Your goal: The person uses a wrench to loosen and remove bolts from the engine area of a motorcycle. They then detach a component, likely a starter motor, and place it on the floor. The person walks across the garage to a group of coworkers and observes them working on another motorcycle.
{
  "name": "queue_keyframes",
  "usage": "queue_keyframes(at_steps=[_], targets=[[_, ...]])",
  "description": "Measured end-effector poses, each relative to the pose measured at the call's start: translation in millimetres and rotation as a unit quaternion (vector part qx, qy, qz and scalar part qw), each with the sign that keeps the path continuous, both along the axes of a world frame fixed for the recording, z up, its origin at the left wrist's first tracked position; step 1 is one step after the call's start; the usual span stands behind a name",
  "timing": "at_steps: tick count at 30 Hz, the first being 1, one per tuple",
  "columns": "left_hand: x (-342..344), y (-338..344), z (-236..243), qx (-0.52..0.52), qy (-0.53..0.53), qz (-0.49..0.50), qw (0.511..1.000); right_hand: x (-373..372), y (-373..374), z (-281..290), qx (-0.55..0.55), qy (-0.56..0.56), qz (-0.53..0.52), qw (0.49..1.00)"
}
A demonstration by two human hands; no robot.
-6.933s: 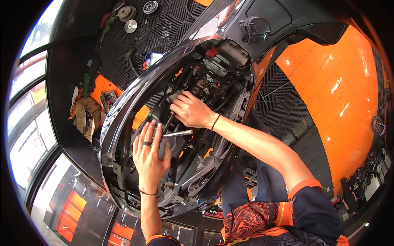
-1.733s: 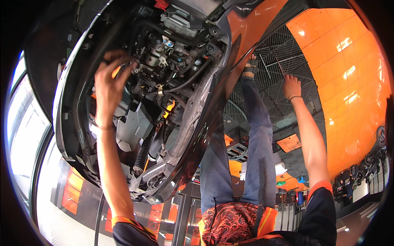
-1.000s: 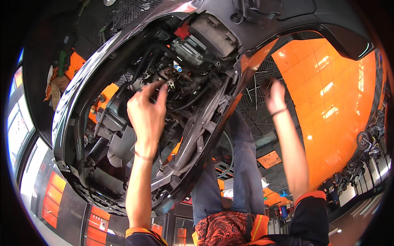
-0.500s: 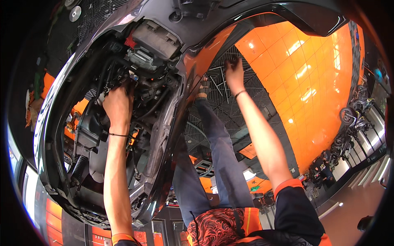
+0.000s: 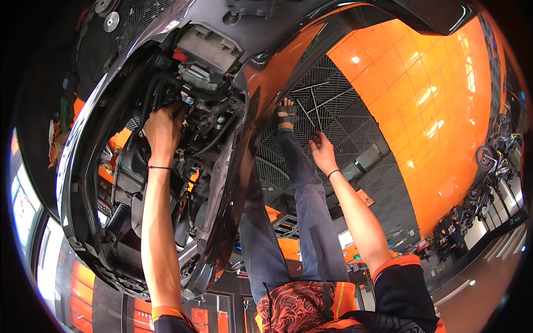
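My left hand (image 5: pixel 162 133) reaches down into the uncovered body of a motor scooter (image 5: pixel 219 183), among dark hoses and cables. Its fingers are hidden in there, just below a small metal fitting with a blue spot (image 5: pixel 187 99). My right hand (image 5: pixel 323 153) hangs outside the bodywork, over the dark floor, with thumb and fingers bent together. Whatever they may pinch is too small and dark to make out. Beyond the fingertips, several T-handle wrenches (image 5: pixel 315 104) lie on the ribbed black mat (image 5: pixel 338 125).
A grey box-shaped cover (image 5: pixel 208 49) and a red cap (image 5: pixel 179 55) sit at the far end of the opening. The scooter's glossy side panel (image 5: pixel 244 161) runs between my arms. My foot (image 5: pixel 286 115) is beside the wrenches. Orange floor tiles (image 5: pixel 422 105) spread to the right, with parked motorcycles (image 5: pixel 486 161) beyond.
My right hand has drawn back toward me from above the T-handle wrenches, uncovering them. My left hand stays inside the scooter. The whole view has shifted slightly.
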State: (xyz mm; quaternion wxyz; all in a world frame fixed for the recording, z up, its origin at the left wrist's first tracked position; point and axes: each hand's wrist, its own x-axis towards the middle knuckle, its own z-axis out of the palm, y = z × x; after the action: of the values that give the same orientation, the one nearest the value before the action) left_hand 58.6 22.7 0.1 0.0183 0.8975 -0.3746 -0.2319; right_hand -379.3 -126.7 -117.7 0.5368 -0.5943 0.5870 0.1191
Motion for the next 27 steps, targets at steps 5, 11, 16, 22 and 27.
queue_keyframes(at_steps=[5, 11, 16, 22, 27], targets=[[9.7, 13.3, -10.4, 0.018, -0.003, -0.060, 0.998, 17.2, -13.7, 5.2, -0.024, 0.008, 0.098, 0.995], [2.4, 1.0, -8.3, -0.056, 0.059, 0.061, 0.995, 37.5, -16.3, 6.2, 0.018, -0.008, 0.066, 0.998], [-6.5, -9.2, -1.2, -0.053, 0.058, 0.078, 0.994, 39.0, -17.9, 17.2, -0.050, -0.039, 0.131, 0.989], [0.2, -3.0, -10.6, -0.064, 0.051, 0.057, 0.995, 31.0, -23.3, 29.2, -0.014, -0.018, 0.111, 0.993], [-1.1, 8.3, -3.5, -0.083, 0.036, 0.050, 0.995, 42.5, -17.6, 48.3, 0.020, -0.044, 0.062, 0.997]])
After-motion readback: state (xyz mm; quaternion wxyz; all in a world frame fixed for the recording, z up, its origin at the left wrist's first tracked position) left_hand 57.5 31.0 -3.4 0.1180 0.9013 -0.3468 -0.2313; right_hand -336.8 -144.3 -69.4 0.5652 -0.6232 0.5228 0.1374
